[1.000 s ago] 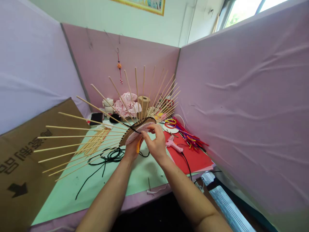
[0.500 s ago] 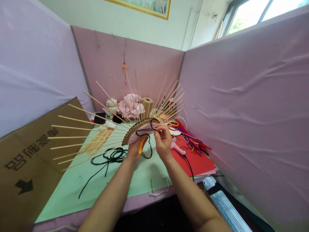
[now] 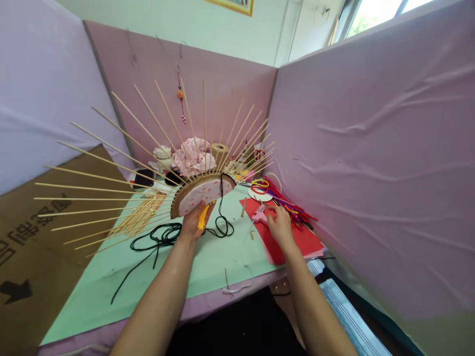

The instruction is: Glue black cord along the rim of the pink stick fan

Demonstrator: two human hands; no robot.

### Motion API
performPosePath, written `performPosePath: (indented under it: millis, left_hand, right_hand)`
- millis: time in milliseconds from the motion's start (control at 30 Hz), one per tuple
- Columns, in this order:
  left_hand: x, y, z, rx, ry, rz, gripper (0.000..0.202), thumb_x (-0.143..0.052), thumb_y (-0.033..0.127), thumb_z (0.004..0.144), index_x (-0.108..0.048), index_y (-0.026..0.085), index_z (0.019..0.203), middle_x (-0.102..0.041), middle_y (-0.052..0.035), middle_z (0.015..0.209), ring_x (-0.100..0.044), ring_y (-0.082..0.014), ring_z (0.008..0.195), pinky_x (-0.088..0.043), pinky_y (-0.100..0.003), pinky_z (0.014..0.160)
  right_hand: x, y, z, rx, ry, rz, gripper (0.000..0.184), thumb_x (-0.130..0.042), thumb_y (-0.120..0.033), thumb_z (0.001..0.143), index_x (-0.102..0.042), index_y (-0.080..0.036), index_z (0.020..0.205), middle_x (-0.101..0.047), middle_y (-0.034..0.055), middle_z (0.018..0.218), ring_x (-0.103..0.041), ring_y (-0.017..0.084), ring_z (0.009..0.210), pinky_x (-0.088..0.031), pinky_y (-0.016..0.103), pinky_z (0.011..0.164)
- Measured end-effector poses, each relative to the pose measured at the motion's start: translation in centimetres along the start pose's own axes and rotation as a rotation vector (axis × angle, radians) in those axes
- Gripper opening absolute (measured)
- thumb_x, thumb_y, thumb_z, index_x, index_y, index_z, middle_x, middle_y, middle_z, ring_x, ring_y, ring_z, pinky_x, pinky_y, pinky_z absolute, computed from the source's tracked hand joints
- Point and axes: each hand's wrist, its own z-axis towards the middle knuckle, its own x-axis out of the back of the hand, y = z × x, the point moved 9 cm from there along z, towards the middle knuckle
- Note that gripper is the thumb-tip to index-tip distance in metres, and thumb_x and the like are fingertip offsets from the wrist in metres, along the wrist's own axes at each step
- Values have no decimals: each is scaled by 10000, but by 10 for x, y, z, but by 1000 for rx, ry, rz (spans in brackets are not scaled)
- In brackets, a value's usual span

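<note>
My left hand (image 3: 193,223) is closed on the lower edge of a round cardboard disc (image 3: 202,193) with a pink dotted face. Several long wooden sticks (image 3: 111,168) fan out from the disc's rim. A black cord (image 3: 221,207) hangs from the rim down to a tangle on the table. An orange piece (image 3: 202,221) sticks out between my left fingers. My right hand (image 3: 279,225) rests on the pink glue gun (image 3: 259,215), which lies on the red paper (image 3: 297,240), with its fingers curled round the gun.
The table has a green mat (image 3: 208,257). A bundle of loose sticks (image 3: 143,220) and coiled black cord (image 3: 159,237) lie at the left. Scissors (image 3: 260,187), coloured pipe cleaners (image 3: 293,207), a twine roll (image 3: 218,151) and pink cloth (image 3: 195,153) sit at the back. A brown cardboard sheet (image 3: 22,232) leans at the left. Purple partitions enclose the desk.
My right hand has let go of the black cord at the disc's rim and dropped right onto the glue gun. My left hand has lifted the disc slightly and tilted it more upright.
</note>
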Motion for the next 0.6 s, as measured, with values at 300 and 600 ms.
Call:
performPosePath:
  millis: [300, 600]
  left_hand:
    - [0, 7, -1, -10, 52, -6, 214, -685, 12, 717, -658, 164, 865, -732, -14, 909, -685, -166, 947, -507, -371, 997]
    - [1, 11, 2, -36, 65, -47, 232, -616, -19, 763, -649, 164, 902, -721, -21, 940, -682, -146, 943, -524, -353, 971]
  right_hand:
    - [-38, 34, -6, -140, -437, -457, 411, -716, -336, 739, -634, -81, 1050, -577, 223, 1131, -517, 365, 1088, -399, 436, 916]
    - [-23, 26, 5, -152, -388, -357, 388, -539, -346, 870, -599, -88, 1153, -561, 190, 1154, -542, 276, 1090, -396, 367, 954]
